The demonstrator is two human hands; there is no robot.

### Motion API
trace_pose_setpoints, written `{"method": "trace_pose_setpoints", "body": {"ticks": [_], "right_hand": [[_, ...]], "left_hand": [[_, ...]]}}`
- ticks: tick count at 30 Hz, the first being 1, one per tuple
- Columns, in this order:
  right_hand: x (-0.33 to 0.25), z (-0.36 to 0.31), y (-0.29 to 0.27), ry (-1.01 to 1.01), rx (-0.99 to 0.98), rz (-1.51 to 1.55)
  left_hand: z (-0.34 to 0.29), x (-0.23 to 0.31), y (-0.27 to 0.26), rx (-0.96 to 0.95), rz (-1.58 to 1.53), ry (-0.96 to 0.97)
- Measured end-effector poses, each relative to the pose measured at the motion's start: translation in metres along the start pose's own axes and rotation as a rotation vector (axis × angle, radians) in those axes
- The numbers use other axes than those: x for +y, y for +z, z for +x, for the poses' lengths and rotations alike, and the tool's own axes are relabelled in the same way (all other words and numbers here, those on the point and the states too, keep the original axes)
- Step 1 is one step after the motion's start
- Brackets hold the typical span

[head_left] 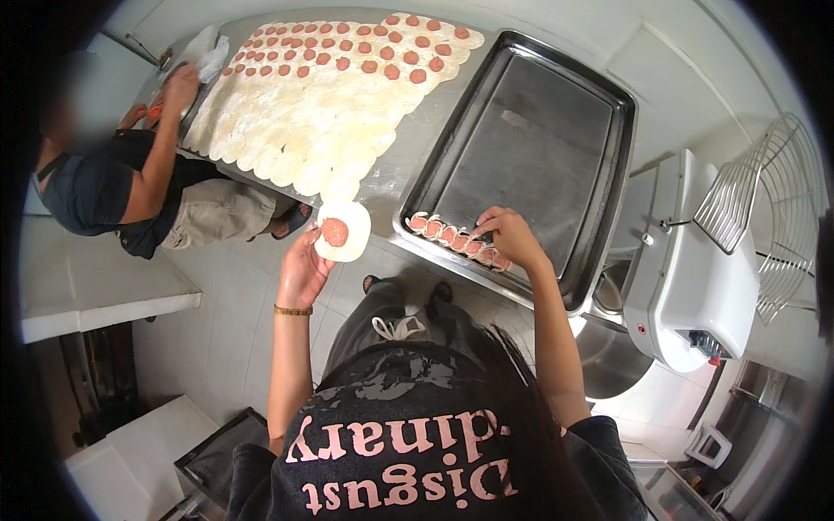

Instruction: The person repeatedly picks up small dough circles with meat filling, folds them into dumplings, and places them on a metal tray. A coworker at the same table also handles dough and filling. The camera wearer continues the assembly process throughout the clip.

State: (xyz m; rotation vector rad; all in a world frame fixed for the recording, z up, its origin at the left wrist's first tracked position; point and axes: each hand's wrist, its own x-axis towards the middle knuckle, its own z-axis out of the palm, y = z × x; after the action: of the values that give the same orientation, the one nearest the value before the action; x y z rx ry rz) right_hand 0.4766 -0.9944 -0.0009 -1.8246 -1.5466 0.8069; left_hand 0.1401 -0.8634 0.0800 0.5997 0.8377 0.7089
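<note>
In my left hand (304,265) lies a round dough wrapper (349,247) with a ball of pinkish filling (334,232) on it, held up off the table's near edge. My right hand (511,236) reaches over the near left part of a dark baking tray (556,148). Its fingers are bent together at a row of filled dumplings (447,234) lined up along the tray's near side. Whether a dumpling is pinched between those fingertips is hidden. Overlapping dough rounds (278,130) cover much of the table, and the far ones carry dots of filling (369,66).
At the left a co-worker (139,174) stands by the table (382,178), hands near a plastic bag (208,56). To the right of the tray stands a white mixer (686,260) with a wire guard (764,200) and a steel bowl (612,356).
</note>
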Motion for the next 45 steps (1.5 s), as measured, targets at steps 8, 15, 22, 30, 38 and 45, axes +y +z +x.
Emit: {"method": "trace_pose_setpoints", "body": {"ticks": [8, 15, 22, 30, 38, 45], "right_hand": [[-0.003, -0.017, -0.014, 0.135, 0.014, -0.002], [0.002, -0.038, -0.022, 0.206, 0.128, -0.133], [-0.008, -0.063, -0.024, 0.316, 0.232, -0.049], [-0.068, -0.06, 0.008, 0.477, 0.582, 0.042], [-0.157, 0.04, 0.12, 0.342, 0.639, 0.653], [-0.19, 0.086, 0.205, 0.432, 0.786, 1.608]], "left_hand": [[0.017, 0.0, 0.011, -0.081, -0.004, -0.038], [0.031, 0.008, 0.015, -0.099, 0.014, -0.068], [0.057, 0.017, 0.006, -0.165, 0.009, -0.158], [0.099, 0.056, -0.03, -0.241, 0.081, -0.274], [0.146, 0.081, -0.052, -0.499, 0.242, -0.403], [0.163, 0.066, -0.052, -0.674, 0.357, -0.557]]}}
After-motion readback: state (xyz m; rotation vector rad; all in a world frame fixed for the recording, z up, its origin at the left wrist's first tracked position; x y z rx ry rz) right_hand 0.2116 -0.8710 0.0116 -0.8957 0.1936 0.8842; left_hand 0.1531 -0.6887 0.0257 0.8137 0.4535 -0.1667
